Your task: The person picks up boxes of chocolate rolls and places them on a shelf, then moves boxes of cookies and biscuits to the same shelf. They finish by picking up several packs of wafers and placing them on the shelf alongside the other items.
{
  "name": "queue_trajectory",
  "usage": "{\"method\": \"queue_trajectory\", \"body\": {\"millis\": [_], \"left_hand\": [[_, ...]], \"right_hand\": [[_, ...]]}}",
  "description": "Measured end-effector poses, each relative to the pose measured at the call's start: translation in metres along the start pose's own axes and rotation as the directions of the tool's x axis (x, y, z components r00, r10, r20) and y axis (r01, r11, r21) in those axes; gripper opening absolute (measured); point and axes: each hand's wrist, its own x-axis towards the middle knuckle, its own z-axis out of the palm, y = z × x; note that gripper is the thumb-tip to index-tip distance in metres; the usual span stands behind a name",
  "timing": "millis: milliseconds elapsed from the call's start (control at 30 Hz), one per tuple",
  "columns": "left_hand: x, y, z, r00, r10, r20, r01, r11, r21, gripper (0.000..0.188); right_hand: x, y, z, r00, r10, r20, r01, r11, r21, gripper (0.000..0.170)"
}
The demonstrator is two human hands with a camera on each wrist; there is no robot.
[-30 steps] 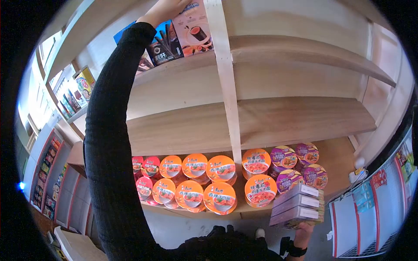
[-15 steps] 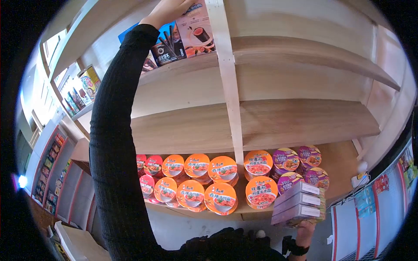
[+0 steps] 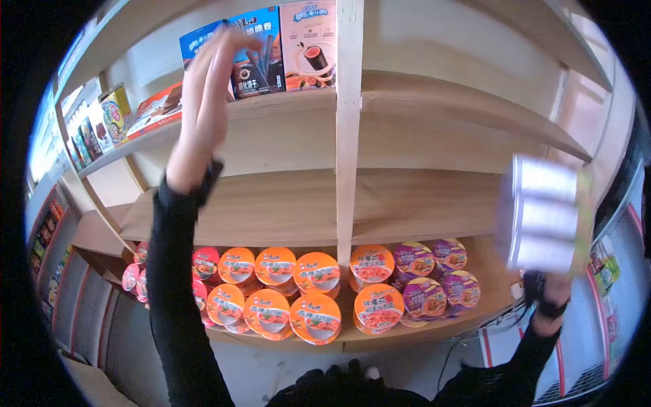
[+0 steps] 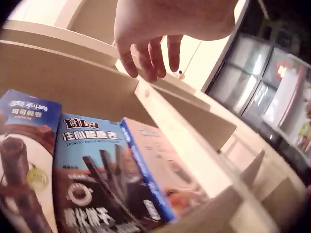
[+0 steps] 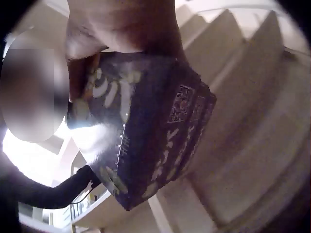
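My left hand (image 3: 207, 102) is raised, blurred, before the upper shelf, its fingers extended and holding nothing. Behind it stand a blue and black box of crispy rolls (image 3: 258, 61) and a pink box (image 3: 309, 51), side by side against the upright post. In the left wrist view the fingers (image 4: 154, 58) hang loose above the boxes, apart from them. On the far right, my right hand (image 3: 559, 288) grips a stack of three purple boxes (image 3: 546, 217) from below. The right wrist view shows the hand on one end of the purple stack (image 5: 150, 121).
Orange-lidded noodle cups (image 3: 315, 319) and purple-lidded cups (image 3: 425, 297) stand in rows on the bottom shelf. A wooden post (image 3: 348, 136) divides the shelving. An orange-red box (image 3: 157, 108) leans on the upper shelf to the left. Low white racks (image 3: 583, 332) stand at the right.
My left hand has come off the boxes by the post and moved left and down. The right hand has lifted the purple boxes up and to the right.
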Motion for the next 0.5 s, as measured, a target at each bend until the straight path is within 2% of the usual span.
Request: {"method": "queue_trajectory", "body": {"millis": [33, 67, 100, 133, 167, 200, 233, 267, 300, 333, 367, 433, 467, 500], "left_hand": [[-0.028, 0.018, -0.006, 0.997, -0.069, 0.03, 0.069, 0.997, -0.017, 0.038], [-0.058, 0.047, -0.006, 0.978, -0.208, 0.007, 0.207, 0.971, -0.121, 0.041], [-0.081, 0.063, -0.009, 0.982, -0.168, 0.083, 0.177, 0.977, -0.123, 0.048], [-0.113, 0.071, -0.008, 0.96, -0.23, 0.159, 0.257, 0.951, -0.175, 0.058], [-0.135, 0.086, -0.007, 0.933, -0.256, 0.251, 0.317, 0.916, -0.245, 0.062], [-0.158, 0.098, -0.007, 0.905, -0.239, 0.353, 0.354, 0.882, -0.31, 0.056], [-0.174, 0.115, -0.005, 0.869, -0.254, 0.426, 0.417, 0.837, -0.353, 0.049], [-0.191, 0.129, -0.002, 0.838, -0.286, 0.465, 0.483, 0.785, -0.387, 0.043], [-0.207, 0.143, -0.002, 0.784, -0.343, 0.518, 0.585, 0.685, -0.433, 0.038], [-0.221, 0.153, -0.004, 0.775, -0.329, 0.54, 0.58, 0.709, -0.401, 0.031], [-0.236, 0.164, -0.009, 0.721, -0.377, 0.581, 0.644, 0.675, -0.36, 0.027], [-0.262, 0.185, -0.02, 0.634, -0.507, 0.584, 0.757, 0.561, -0.335, 0.035], [-0.272, 0.191, -0.026, 0.637, -0.516, 0.573, 0.757, 0.56, -0.338, 0.035], [-0.283, 0.195, -0.035, 0.597, -0.565, 0.569, 0.792, 0.53, -0.304, 0.029]], "right_hand": [[0.039, -0.013, -0.016, 0.995, -0.071, 0.064, 0.073, 0.997, -0.032, 0.094], [0.046, -0.038, 0.008, 0.982, -0.137, 0.13, 0.146, 0.988, -0.059, 0.097], [0.09, -0.059, 0.027, 0.868, -0.414, 0.273, 0.493, 0.784, -0.378, 0.095], [0.126, -0.061, 0.033, 0.861, -0.39, 0.326, 0.483, 0.829, -0.283, 0.09], [0.158, -0.062, 0.034, 0.84, -0.353, 0.412, 0.527, 0.709, -0.468, 0.09], [0.187, -0.058, 0.045, 0.839, -0.266, 0.474, 0.492, 0.743, -0.453, 0.091], [0.184, -0.085, 0.074, 0.794, -0.249, 0.555, 0.591, 0.534, -0.605, 0.084], [0.212, -0.074, 0.081, 0.829, -0.134, 0.543, 0.511, 0.574, -0.64, 0.079], [0.245, -0.042, 0.078, 0.807, -0.112, 0.579, 0.542, 0.53, -0.652, 0.087], [0.256, -0.034, 0.09, 0.79, -0.08, 0.607, 0.542, 0.553, -0.632, 0.085], [0.265, -0.025, 0.099, 0.802, -0.039, 0.596, 0.529, 0.51, -0.678, 0.085], [0.277, -0.011, 0.116, 0.8, 0.003, 0.6, 0.472, 0.615, -0.632, 0.086], [0.281, -0.015, 0.122, 0.784, 0.152, 0.602, 0.401, 0.616, -0.678, 0.087], [0.276, -0.026, 0.133, 0.749, 0.297, 0.592, 0.333, 0.604, -0.724, 0.088]]}}
